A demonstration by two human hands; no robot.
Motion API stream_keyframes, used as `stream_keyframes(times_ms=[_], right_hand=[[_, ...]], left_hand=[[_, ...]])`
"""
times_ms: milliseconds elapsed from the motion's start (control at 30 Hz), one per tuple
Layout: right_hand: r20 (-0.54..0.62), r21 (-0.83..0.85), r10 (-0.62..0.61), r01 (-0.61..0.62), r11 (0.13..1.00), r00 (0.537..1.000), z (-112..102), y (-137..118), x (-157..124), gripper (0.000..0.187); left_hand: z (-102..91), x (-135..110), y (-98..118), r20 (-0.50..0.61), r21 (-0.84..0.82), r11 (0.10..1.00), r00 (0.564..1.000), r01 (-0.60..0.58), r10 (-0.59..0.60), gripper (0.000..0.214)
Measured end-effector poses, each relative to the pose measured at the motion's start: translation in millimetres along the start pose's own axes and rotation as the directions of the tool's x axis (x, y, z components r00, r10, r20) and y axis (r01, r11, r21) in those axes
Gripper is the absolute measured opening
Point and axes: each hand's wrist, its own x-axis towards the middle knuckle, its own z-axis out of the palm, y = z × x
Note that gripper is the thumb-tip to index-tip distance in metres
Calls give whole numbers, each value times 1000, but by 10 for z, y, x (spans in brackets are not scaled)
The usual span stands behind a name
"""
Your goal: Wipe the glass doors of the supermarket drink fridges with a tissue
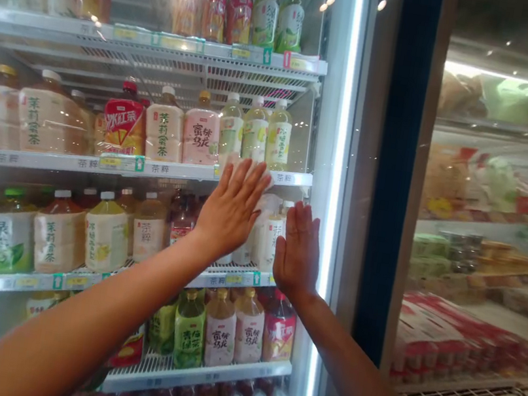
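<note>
Both my arms reach forward to the glass front (pixel 136 60) of a lit drinks cooler. My left hand (pixel 231 210) lies flat against or very near the glass, fingers stretched and slightly apart. A pale whitish patch shows by its right edge; I cannot tell if it is a cloth or a reflection. To the right, my right hand (pixel 300 246) is held up at the glass, its fingers straight and close together, close to the bright light strip (pixel 340 170). Neither hand visibly grips anything. Behind the glass, bottled drinks (pixel 255 130) stand on a white shelf (pixel 188 171).
More shelves hold green-labelled bottles (pixel 7 239), pink-labelled bottles (pixel 220 330) and red-labelled bottles (pixel 126 118). A dark vertical frame (pixel 394 178) divides this cooler from another one on the right, where packaged goods (pixel 452 332) sit on wire racks.
</note>
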Motion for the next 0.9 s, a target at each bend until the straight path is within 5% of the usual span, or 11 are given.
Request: stream_keyframes(times_ms=[100,233,300,400,500,567,633,733,833,900], right_hand=[[-16,12,6,-6,1000,1000,-3,16,-2,71],[-23,13,0,0,1000,1000,-15,23,-5,72],[-17,15,-4,4,1000,1000,-21,14,-6,73],[-23,15,-2,3,1000,1000,-20,5,-7,74],[-36,11,2,-2,1000,999,-7,11,-8,73],[-43,3,-8,8,1000,999,2,26,-9,73],[-44,-7,-31,31,999,999,6,51,-14,73],[-21,-6,-55,54,999,998,1,103,-43,72],[23,-8,-45,45,999,999,-23,120,-58,70],[56,-14,-46,47,999,997,-36,45,-7,71]], left_hand=[[16,-2,99,13,-2,1000,1000,2,-2,64],[120,-851,444,91,10,955,951,-298,295,64],[110,-1048,402,110,-19,911,904,-413,412,62],[26,-693,61,112,-50,901,894,-431,434,62],[-44,-126,-176,82,-26,978,975,-206,208,66],[-30,-79,-106,61,-3,996,994,-94,94,67],[16,-403,81,79,21,994,991,-109,107,67],[8,-1169,211,172,1,950,936,-312,307,66],[-189,-1489,-252,236,-70,907,876,-416,420,62],[-382,-1346,-861,241,-56,956,926,-286,291,63]])
